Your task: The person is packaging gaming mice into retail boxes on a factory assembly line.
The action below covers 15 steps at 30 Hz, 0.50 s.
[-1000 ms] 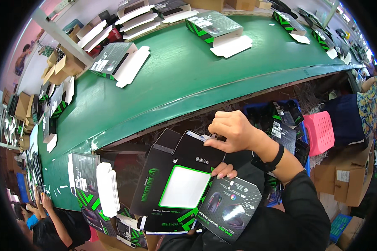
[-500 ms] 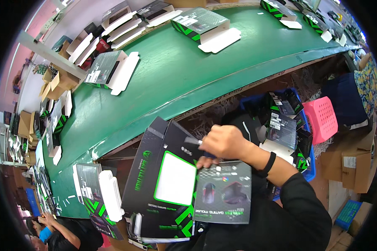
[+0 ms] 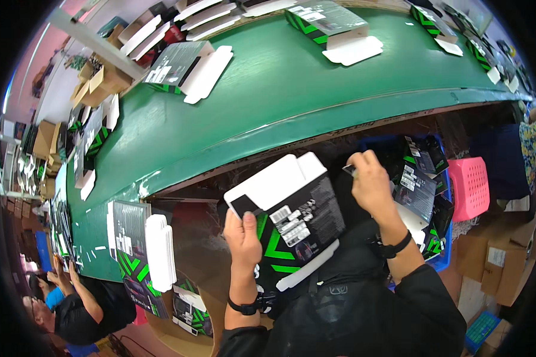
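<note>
The left hand (image 3: 242, 233) is wrapping its fingers around the edge of a black and green flat box (image 3: 292, 217), while the right hand (image 3: 370, 181) at two o'clock is pinching something small, below the green table (image 3: 268, 101).

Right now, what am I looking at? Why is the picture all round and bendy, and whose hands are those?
The picture comes from a camera worn on a person's head, looking down. Its wide lens bends straight edges, so the long green table looks curved. There is no machine here, only a person's two bare hands. The left hand holds a black and green flat box with white flaps, its printed back facing up. The right hand pinches something small and dark; I cannot tell what. More boxes like it lie open on the table, and a blue crate on the right holds others. Another person works at the lower left.
</note>
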### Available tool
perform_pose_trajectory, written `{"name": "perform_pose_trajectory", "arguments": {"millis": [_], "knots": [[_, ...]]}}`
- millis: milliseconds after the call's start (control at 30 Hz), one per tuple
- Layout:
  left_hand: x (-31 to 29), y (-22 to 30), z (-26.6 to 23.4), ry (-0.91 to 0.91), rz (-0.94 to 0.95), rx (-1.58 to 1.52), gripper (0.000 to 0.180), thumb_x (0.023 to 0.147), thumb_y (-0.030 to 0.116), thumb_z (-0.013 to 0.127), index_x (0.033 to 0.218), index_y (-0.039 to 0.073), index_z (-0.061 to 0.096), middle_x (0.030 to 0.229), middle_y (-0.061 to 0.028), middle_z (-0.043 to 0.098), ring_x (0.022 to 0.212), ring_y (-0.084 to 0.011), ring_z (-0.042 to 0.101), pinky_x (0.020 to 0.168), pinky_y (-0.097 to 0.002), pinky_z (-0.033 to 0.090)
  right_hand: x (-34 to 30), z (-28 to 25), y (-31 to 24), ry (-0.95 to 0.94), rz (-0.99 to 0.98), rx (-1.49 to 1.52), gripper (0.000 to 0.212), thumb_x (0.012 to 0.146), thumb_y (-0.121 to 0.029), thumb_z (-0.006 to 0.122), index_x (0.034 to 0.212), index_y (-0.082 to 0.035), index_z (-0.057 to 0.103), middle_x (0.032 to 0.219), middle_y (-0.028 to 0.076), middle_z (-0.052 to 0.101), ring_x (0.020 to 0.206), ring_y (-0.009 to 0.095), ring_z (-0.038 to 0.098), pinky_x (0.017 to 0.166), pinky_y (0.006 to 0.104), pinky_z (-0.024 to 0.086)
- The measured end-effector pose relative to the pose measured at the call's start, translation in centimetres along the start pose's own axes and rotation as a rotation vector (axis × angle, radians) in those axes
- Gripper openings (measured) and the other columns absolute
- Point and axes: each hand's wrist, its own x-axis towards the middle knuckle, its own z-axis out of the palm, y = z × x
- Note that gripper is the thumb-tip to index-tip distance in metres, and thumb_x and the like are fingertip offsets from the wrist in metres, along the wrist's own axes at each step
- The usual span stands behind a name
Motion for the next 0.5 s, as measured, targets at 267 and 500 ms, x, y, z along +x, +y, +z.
{"name": "perform_pose_trajectory", "arguments": {"millis": [267,500], "knots": [[-0.3,1.3,2.6,-0.148,0.052,0.128,0.033,0.107,0.024,0.043,0.116,-0.004,0.057,0.104,-0.0217,0.056,0.096,-0.0404,0.053,0.086,-0.0455,0.044,-1.8,-2.6,-4.7,-0.098,-0.455,-0.095,0.054,0.075,-0.048,0.081,0.106,-0.007,0.065,0.124,0.017,0.054,0.092,0.033,0.066,0.071,0.0388,0.057],[-2.2,-1.1,3.0,-0.301,-0.130,-0.017,0.048,0.110,0.035,0.034,0.133,-0.006,0.042,0.127,-0.0233,0.045,0.116,-0.0356,0.048,0.103,-0.0429,0.037,-3.0,-1.1,-4.3,-0.073,-0.443,-0.033,0.050,0.075,-0.052,0.080,0.088,-0.005,0.065,0.112,0.014,0.057,0.090,0.028,0.064,0.062,0.0353,0.054]]}}
